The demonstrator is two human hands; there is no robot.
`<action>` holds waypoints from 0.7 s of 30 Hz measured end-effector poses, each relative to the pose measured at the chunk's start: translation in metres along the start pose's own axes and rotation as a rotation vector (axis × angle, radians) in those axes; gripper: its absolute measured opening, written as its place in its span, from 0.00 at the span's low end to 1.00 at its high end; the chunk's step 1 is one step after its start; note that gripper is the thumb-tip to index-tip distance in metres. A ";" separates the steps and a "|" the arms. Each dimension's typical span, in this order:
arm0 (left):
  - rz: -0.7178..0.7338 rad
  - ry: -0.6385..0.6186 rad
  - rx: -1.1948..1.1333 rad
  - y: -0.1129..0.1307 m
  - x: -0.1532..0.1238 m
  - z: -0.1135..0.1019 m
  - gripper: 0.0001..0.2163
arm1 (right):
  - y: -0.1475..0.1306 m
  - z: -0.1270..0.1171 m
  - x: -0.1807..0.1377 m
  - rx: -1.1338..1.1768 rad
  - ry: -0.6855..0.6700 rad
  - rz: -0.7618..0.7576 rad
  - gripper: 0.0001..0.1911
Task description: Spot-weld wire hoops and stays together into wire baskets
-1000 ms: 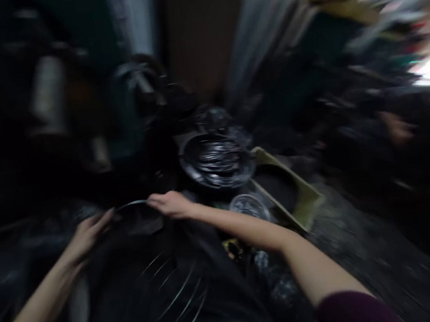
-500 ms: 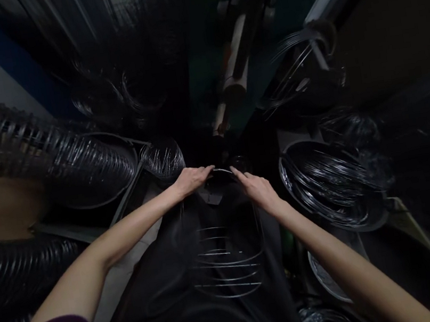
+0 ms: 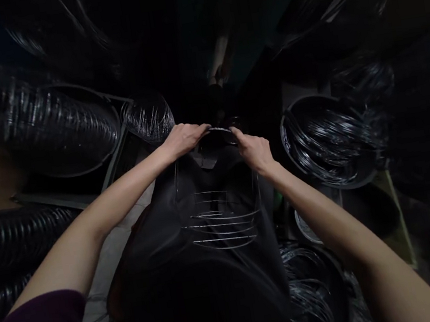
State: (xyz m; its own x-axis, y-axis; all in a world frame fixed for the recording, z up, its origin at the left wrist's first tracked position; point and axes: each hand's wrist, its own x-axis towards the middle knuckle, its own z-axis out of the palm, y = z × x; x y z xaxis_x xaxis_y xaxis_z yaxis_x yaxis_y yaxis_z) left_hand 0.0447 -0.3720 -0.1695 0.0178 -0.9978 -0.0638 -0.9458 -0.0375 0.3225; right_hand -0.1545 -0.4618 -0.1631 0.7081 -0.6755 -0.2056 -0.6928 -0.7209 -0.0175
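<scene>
Left hand (image 3: 184, 138) curls over a thin, shiny wire hoop (image 3: 219, 128), and right hand (image 3: 254, 151) grips the hoop's other side. Below both hands hangs a black fabric duct sleeve (image 3: 214, 182), ribbed with round wire coils. A round tub (image 3: 284, 142) of coiled wire sits to the right. Half a second ago the right fingers lay flatter; now they clench.

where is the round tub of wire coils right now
Head view, right of centre: the round tub of wire coils sits just beyond the right hand, which grips a wire hoop with the left hand.
</scene>
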 end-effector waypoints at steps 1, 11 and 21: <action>-0.013 -0.011 0.049 0.001 -0.003 0.001 0.19 | -0.001 0.000 0.000 -0.022 -0.012 0.002 0.29; 0.088 0.025 -0.041 -0.009 0.004 0.007 0.17 | 0.003 -0.003 0.003 -0.005 0.052 -0.102 0.26; -0.041 0.032 0.021 -0.009 -0.010 0.002 0.19 | -0.002 -0.012 0.012 -0.159 -0.016 -0.158 0.29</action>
State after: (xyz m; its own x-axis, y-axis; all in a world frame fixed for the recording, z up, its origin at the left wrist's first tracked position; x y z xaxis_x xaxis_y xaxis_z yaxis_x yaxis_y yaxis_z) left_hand 0.0519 -0.3617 -0.1736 0.0667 -0.9967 -0.0467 -0.9505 -0.0777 0.3008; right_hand -0.1429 -0.4703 -0.1533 0.8031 -0.5506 -0.2276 -0.5424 -0.8338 0.1032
